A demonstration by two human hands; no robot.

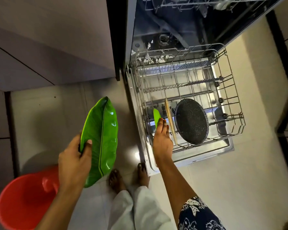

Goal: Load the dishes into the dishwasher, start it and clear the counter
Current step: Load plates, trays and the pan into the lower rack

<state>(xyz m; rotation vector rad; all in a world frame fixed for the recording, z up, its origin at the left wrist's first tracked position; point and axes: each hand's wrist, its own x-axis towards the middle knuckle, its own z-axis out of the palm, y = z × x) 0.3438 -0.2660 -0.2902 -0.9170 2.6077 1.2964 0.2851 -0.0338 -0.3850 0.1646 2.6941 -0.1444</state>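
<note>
My left hand [75,156] grips a green leaf plate [101,140]; my right hand [161,140], fingers straight, touches a second plate [156,117] upright in the rack [231,97].

the right hand [162,140] covers the lower part of the small green plate [156,116], so whether it grips or only touches it cannot be told. the left hand [73,161] has its fingers hidden behind the leaf-shaped plate [101,138]. the top edge cuts off the upper rack [189,4], and the left and bottom edges cut off the red bucket [23,201]. the pale bits [154,59] are too small to identify.
</note>
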